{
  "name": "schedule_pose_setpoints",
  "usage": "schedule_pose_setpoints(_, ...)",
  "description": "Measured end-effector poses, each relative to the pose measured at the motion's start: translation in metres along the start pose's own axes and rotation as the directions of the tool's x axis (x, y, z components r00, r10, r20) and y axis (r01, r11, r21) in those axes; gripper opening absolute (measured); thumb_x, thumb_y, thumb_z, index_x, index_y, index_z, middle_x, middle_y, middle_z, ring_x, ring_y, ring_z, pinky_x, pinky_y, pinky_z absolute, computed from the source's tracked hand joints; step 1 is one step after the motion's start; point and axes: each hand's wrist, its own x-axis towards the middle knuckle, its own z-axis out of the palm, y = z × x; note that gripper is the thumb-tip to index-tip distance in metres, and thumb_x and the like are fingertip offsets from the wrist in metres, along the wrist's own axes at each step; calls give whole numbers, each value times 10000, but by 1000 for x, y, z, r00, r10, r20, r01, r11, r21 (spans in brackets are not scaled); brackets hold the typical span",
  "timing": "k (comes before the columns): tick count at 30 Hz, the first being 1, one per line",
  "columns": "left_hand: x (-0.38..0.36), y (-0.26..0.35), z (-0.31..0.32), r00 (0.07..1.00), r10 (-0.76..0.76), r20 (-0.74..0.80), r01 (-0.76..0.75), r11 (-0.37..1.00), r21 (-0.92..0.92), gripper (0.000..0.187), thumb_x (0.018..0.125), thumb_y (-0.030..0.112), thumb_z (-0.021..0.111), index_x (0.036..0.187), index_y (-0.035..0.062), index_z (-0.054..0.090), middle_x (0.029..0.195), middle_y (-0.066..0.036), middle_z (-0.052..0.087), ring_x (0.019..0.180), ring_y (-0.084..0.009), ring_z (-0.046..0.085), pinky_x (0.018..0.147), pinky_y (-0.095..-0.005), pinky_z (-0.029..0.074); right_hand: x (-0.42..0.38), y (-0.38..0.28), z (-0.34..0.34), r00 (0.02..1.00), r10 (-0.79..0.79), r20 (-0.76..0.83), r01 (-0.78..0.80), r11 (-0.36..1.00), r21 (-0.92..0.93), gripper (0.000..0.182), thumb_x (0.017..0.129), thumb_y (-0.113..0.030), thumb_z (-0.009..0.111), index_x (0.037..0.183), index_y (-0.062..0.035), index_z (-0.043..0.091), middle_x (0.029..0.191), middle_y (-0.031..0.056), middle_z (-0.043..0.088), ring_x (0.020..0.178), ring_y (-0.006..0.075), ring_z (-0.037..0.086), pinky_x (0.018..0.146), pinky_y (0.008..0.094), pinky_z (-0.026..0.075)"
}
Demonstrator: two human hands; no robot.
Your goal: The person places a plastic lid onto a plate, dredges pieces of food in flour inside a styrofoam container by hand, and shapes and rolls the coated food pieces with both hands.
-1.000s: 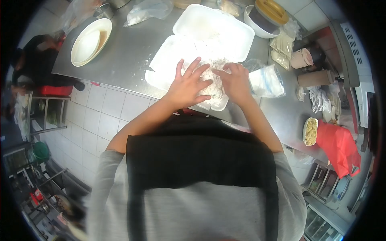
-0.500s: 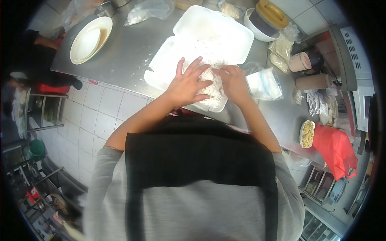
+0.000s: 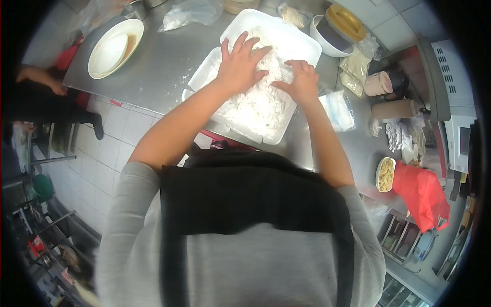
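Observation:
An open white foam box lies on the steel counter with loose white powder, like flour, heaped across it. Lumps coated in the powder show in its near half; what they are I cannot make out. My left hand rests over the powder near the box's middle, fingers spread. Across from it, at the box's right side, my right hand has its thumb apart from its bent fingers. Neither hand visibly grips anything, though the powder under the left palm is hidden.
Stacked white plates stand at the left. A white bowl with a yellow-lidded tub is behind the box. To the right lie a plastic packet, a food dish and a red bag. Another person's arm shows at far left.
Both my hands have moved away from my body toward the far half of the box. More powder now shows across the near half. The person at left has shifted, with an arm now visible.

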Motion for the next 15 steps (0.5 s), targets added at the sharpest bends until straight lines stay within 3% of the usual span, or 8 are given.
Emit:
schedule_pose_setpoints(2, 16, -7, 3, 998, -18, 62, 21, 998, -56, 623, 847, 382, 694, 1410, 257, 458, 1412, -98, 464, 1394, -320, 331, 1103, -649, 173, -1, -1, -2, 999, -20, 25, 20, 1000, -3, 640, 671, -429, 834, 1198, -135, 622, 1165, 76, 588, 1127, 295, 509, 935, 454, 376)
schedule_pose_setpoints(3, 28, -11, 5, 975, -15, 223, 35, 996, -85, 600, 903, 417, 617, 1446, 253, 423, 1404, -108, 491, 1362, -316, 392, 1101, -640, 195, -2, -1, -2, 1000, -14, 28, 14, 1000, 4, 634, 678, -430, 830, 1199, -132, 626, 1173, 80, 591, 1133, 295, 510, 940, 454, 378)
schedule_pose_setpoints(6, 61, -7, 9, 839, -145, 524, 182, 983, -20, 562, 939, 440, 534, 1449, 232, 424, 1388, -112, 515, 1355, -295, 407, 1099, -627, 215, -1, 1, 8, 999, -13, 40, 12, 999, 36, 620, 698, -429, 816, 1204, -121, 634, 1196, 94, 601, 1152, 300, 517, 956, 453, 384)
schedule_pose_setpoints(9, 85, -10, 10, 728, -186, 660, 249, 969, -2, 531, 956, 448, 469, 1426, 202, 461, 1386, -136, 519, 1342, -290, 426, 1084, -631, 226, -5, 7, 19, 997, 16, 76, -27, 989, 145, 586, 720, -367, 806, 1201, -84, 629, 1221, 123, 612, 1165, 318, 533, 974, 456, 403)
schedule_pose_setpoints(12, 91, -19, 13, 764, -139, 630, 286, 948, -137, 509, 902, 400, 553, 1342, 144, 558, 1334, -155, 569, 1259, -293, 515, 1041, -572, 323, -6, 0, 22, 1000, 15, 15, -17, 983, 183, 582, 712, -303, 830, 1174, -32, 603, 1171, 145, 624, 1121, 331, 572, 956, 417, 459)
schedule_pose_setpoints(15, 90, -33, 17, 801, 36, 598, 222, 909, -352, 429, 912, 368, 583, 1290, 166, 594, 1312, -174, 561, 1239, -300, 515, 1035, -420, 382, -7, -9, 17, 996, 79, 42, -85, 981, 176, 588, 713, -273, 827, 1189, -33, 581, 1162, 129, 629, 1153, 312, 541, 981, 418, 423)
